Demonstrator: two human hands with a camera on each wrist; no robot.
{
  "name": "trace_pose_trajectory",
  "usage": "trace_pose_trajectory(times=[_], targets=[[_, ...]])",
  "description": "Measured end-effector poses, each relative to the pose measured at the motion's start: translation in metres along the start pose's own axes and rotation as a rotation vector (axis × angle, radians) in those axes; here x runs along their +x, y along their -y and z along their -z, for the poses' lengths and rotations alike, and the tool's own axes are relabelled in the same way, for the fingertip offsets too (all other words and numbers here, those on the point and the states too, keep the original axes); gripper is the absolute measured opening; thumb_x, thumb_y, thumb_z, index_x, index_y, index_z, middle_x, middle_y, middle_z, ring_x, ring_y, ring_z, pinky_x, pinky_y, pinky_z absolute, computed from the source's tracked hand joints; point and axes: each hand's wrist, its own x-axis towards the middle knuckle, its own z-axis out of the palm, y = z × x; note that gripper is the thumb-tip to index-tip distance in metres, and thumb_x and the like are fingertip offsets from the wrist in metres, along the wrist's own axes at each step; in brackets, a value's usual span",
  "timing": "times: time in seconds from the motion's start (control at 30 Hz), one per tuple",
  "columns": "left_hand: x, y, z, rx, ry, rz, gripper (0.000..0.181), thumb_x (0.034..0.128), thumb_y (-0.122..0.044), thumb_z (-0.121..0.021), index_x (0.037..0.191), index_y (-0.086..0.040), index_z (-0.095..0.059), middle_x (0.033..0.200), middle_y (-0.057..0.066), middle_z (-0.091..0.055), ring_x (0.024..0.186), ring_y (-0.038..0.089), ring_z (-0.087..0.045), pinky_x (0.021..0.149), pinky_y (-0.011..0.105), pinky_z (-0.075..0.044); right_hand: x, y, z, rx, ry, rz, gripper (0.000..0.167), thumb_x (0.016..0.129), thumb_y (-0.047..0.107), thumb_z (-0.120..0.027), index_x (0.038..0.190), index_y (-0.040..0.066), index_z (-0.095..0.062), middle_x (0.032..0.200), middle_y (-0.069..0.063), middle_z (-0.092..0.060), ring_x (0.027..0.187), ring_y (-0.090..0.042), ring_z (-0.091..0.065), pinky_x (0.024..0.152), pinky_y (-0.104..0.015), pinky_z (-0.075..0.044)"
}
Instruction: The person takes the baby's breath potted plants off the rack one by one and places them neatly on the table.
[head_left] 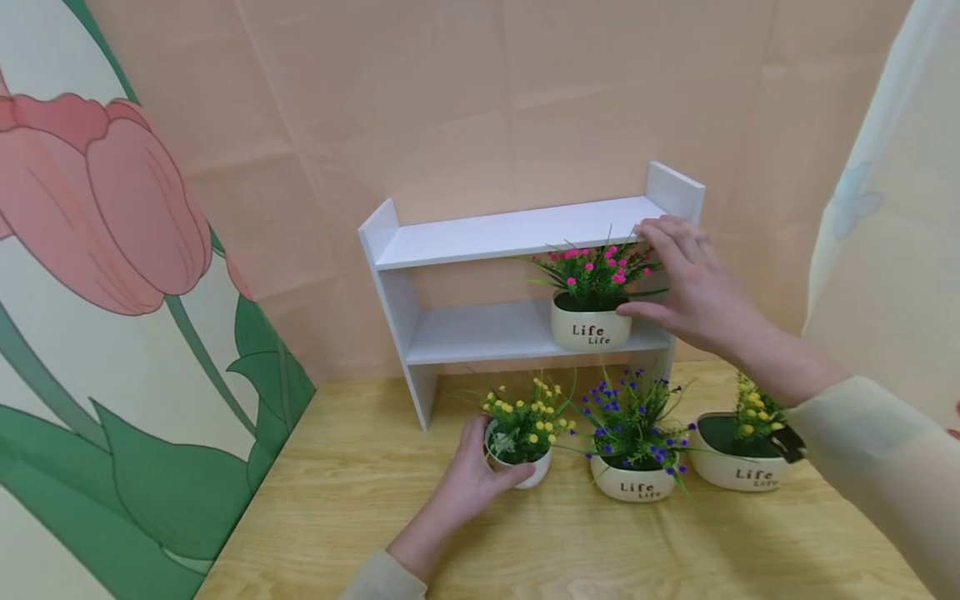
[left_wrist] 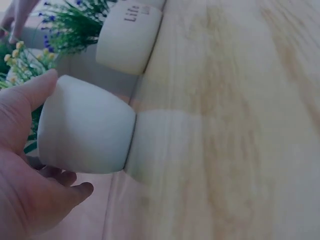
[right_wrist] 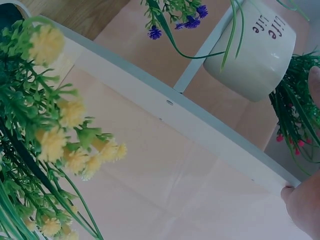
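Observation:
My left hand (head_left: 475,471) holds a small white pot (left_wrist: 87,127) of yellow flowers (head_left: 528,417) on the wooden table, thumb at the rim and fingers round its far side. At the right end of a white two-tier shelf (head_left: 480,332), my right hand (head_left: 697,279) reaches beside an oval pot (head_left: 588,331) lettered "Life", planted with pink flowers (head_left: 600,267). Its fingers are extended against the shelf's right end; its thumb lies by the pot's right side. Whether the thumb touches the pot, I cannot tell. This pot stands on the middle board, slightly over the front edge.
On the table (head_left: 337,500), a "Life" pot with blue-purple flowers (head_left: 633,483) stands right of the small pot. Farther right is another "Life" pot (head_left: 738,471) with yellow flowers, partly behind the right forearm. A tulip-printed panel (head_left: 150,208) borders the left side.

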Motion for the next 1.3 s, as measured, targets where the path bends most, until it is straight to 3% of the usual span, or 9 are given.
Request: trace_pose_trajectory(times=[0.17,0.43,0.67,0.97,1.3], targets=[[-0.004,-0.006,0.007,-0.014,0.005,0.004,0.103,0.0899,-0.044,-0.092,0.165,-0.004,-0.035,0.162,0.023,-0.042,0.146,0.043,-0.050,0.121,0.062,-0.042,0.000,0.000,0.000,0.000,0.000,0.000,0.114,0.079,0.026,-0.102,0.167,-0.001,-0.035,0.167,-0.027,-0.037,0.156,-0.051,-0.029,0.133,-0.060,-0.020],[-0.008,-0.020,0.023,-0.010,-0.024,0.056,0.121,0.0906,-0.045,-0.092,0.175,-0.004,-0.016,0.179,0.023,-0.019,0.152,0.055,-0.040,0.121,0.064,-0.041,0.001,-0.001,0.000,0.004,-0.022,0.017,0.115,0.076,0.025,-0.103,0.166,-0.001,-0.036,0.165,-0.028,-0.038,0.155,-0.052,-0.030,0.134,-0.059,-0.019],[-0.011,-0.032,0.039,-0.085,-0.057,0.104,0.123,0.0896,-0.039,-0.094,0.178,-0.018,-0.012,0.182,0.014,-0.015,0.157,0.056,-0.033,0.121,0.063,-0.041,0.001,-0.001,0.000,0.010,-0.017,0.007,0.114,0.078,0.026,-0.103,0.166,0.000,-0.036,0.167,-0.026,-0.038,0.155,-0.051,-0.030,0.133,-0.061,-0.021],[-0.010,-0.051,0.060,-0.141,-0.099,0.069,0.127,0.0872,-0.039,-0.096,0.179,-0.027,-0.008,0.183,0.009,-0.011,0.162,0.052,-0.024,0.128,0.059,-0.029,0.000,-0.001,-0.001,0.008,-0.006,0.002,0.113,0.079,0.027,-0.102,0.166,0.000,-0.036,0.167,-0.025,-0.037,0.155,-0.051,-0.029,0.133,-0.062,-0.021],[0.001,-0.083,0.077,0.036,-0.139,0.008,0.120,0.0891,-0.053,-0.092,0.178,-0.032,-0.013,0.183,0.001,-0.015,0.166,0.036,-0.021,0.127,0.071,-0.025,-0.001,-0.002,-0.003,0.006,-0.008,-0.002,0.113,0.079,0.026,-0.102,0.166,0.000,-0.036,0.167,-0.026,-0.038,0.155,-0.052,-0.030,0.132,-0.064,-0.022]])
